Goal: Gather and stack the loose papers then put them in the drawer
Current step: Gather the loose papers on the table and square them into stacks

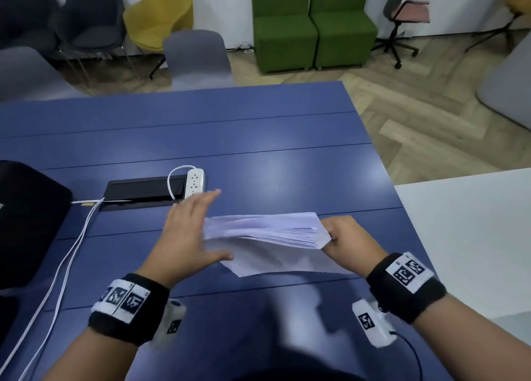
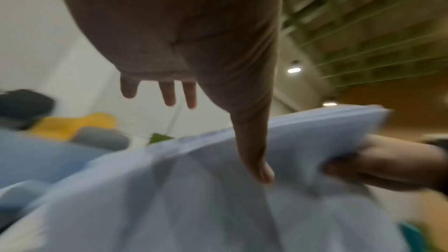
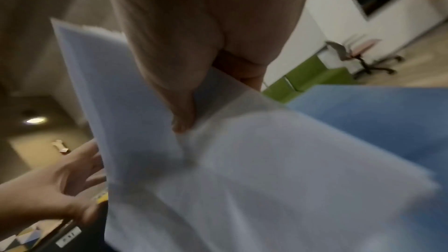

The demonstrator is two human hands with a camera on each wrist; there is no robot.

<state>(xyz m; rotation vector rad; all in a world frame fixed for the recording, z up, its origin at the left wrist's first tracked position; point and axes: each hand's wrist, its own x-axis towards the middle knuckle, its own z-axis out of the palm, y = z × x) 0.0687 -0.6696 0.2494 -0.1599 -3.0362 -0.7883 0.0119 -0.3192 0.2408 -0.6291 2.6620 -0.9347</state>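
left hand (image 1: 186, 234) flat, fingers straight, pressed to stack end | right hand (image 1: 349, 237) pinched on papers (image 1: 267, 234), held above table (image 1: 258, 150) | step: squaring | next: drawer needed, not seen

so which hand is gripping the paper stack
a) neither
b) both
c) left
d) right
d: the right hand pinches the end of the paper stack, while the left hand lies flat with straight fingers against the other end.

papers (image 1: 267, 231) betw. hands – power strip (image 1: 195, 182) behind
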